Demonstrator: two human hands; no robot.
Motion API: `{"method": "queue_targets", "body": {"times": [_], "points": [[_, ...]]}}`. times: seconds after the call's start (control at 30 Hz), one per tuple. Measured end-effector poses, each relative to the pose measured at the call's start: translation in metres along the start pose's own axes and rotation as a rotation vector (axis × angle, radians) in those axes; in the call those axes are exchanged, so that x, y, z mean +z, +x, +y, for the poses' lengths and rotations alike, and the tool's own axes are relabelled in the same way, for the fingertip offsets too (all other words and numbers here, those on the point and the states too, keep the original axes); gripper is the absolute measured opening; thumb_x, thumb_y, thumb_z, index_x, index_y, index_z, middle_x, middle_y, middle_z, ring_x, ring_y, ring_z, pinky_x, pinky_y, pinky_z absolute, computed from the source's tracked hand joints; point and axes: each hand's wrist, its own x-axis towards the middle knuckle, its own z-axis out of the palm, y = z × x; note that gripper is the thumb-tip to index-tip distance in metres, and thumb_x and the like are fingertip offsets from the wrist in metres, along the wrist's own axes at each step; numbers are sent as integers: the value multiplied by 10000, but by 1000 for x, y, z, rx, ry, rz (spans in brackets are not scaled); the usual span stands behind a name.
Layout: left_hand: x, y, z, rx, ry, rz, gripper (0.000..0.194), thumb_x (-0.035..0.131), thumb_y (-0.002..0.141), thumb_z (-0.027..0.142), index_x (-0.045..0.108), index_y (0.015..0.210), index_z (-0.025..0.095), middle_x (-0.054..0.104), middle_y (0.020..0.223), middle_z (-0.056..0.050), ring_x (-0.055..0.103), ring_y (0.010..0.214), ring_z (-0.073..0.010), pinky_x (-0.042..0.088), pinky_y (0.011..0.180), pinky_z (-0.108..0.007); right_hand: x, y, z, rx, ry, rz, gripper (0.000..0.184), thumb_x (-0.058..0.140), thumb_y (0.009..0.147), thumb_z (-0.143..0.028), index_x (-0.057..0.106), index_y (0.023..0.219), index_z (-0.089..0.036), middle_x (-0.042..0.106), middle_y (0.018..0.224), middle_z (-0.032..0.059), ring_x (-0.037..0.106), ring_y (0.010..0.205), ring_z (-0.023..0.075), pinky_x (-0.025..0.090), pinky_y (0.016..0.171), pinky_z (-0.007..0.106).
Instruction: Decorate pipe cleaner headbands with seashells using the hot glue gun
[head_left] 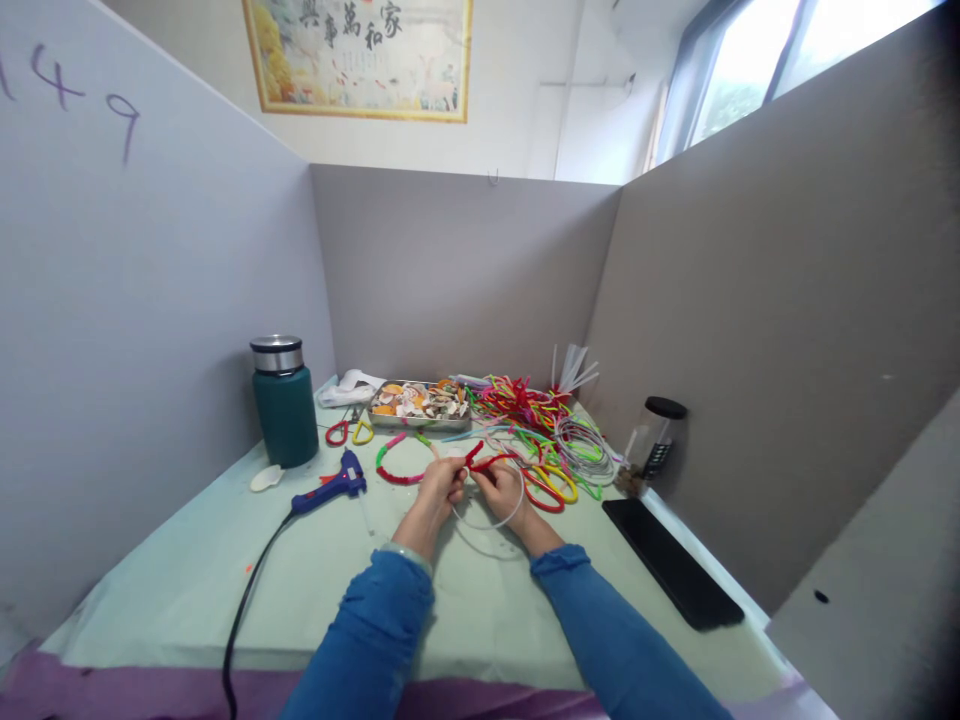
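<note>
Near the middle of the table, both my hands are closed close together around a thin white ring (491, 526) and a red pipe cleaner (495, 461). My left hand (441, 488) pinches the ring at its upper left side. The fingers of my right hand (504, 492) are closed on the red pipe cleaner where it meets the ring. My own fingers partly hide the joint between the two. Just beyond my left hand lies a ring wrapped in green, pink and red fuzzy lengths (397, 479). Red and yellow loops (553, 490) lie right behind my right hand.
At left are a blue glue gun (330, 489) with a black cord, a white spoon (266, 479), a green bottle (285, 415) and red-yellow scissors (362, 432). Behind are a tray (416, 422) and piled pipe cleaners (517, 400). A black phone-like slab (671, 562) lies right.
</note>
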Motion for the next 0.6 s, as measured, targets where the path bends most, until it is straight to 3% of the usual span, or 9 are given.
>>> {"method": "queue_targets", "body": {"times": [0.47,0.6], "points": [[3,-3,-3,23,48,-81,163,609,727,200,454,689,167,416,467,65,223,332,-14,111,358,-167,-3,2,-10,-14,59,67,156,530,833,-248,610,705,-210,567,709,26,508,669,175,397,640,293],[5,-7,-5,24,99,-124,112,570,732,179,460,711,170,430,481,61,212,328,-15,92,361,-175,-3,1,-10,53,95,70,186,543,829,-279,579,656,-224,512,605,-8,471,587,160,375,587,280]]}}
